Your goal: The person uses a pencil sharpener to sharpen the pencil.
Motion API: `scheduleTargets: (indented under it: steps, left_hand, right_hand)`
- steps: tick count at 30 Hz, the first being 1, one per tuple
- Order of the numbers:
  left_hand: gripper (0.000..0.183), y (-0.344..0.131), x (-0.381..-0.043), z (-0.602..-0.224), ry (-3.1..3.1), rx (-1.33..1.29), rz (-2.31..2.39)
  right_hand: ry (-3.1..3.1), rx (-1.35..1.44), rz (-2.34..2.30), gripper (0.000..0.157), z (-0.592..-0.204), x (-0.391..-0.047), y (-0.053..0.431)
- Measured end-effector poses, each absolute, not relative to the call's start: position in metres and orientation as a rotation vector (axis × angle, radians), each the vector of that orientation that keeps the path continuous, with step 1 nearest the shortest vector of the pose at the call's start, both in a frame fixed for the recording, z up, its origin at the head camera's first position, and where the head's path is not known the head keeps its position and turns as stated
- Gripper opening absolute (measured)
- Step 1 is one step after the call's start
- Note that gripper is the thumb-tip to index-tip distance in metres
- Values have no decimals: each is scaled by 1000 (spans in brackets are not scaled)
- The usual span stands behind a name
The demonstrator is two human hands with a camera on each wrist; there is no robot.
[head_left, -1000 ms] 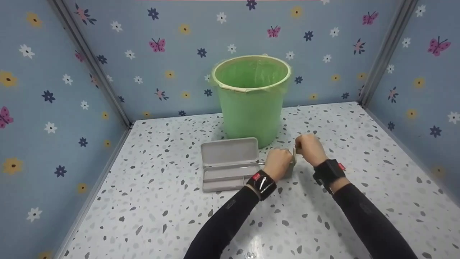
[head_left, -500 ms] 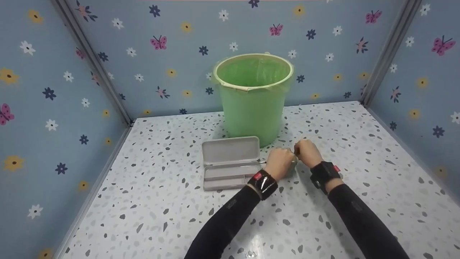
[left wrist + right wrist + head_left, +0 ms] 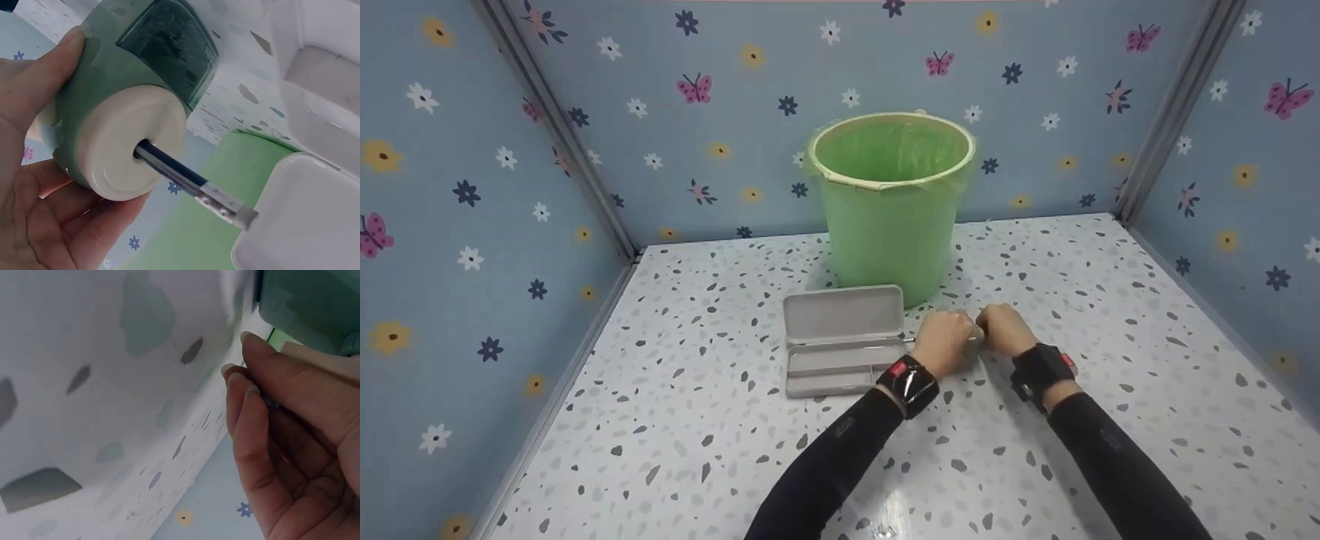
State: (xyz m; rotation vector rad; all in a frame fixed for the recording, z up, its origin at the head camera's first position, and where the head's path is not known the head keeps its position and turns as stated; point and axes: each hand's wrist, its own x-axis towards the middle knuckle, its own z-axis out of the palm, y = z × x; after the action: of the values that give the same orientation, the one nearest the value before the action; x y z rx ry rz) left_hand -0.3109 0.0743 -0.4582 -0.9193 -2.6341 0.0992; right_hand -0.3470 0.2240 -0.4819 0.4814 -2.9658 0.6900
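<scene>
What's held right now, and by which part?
Left grip: sharpener, by the sides of its green body. Right grip: curled beside it; can't tell if it holds anything.

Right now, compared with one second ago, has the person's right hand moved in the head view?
Yes. Judged against the green trash bin, the right hand is now lower in the head picture.
</scene>
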Motion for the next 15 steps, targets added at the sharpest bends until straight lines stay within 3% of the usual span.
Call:
scheduleTargets:
  steps: [6,15]
  left_hand:
    - [16,76,-311,-457,-2650,-898,148]
    - [18,82,-311,-458,-2677,-824,254]
  right_hand:
    - [-3014,454,665,14,-481,-336,224]
    - [-2938,519,786,13,-479,-315,229]
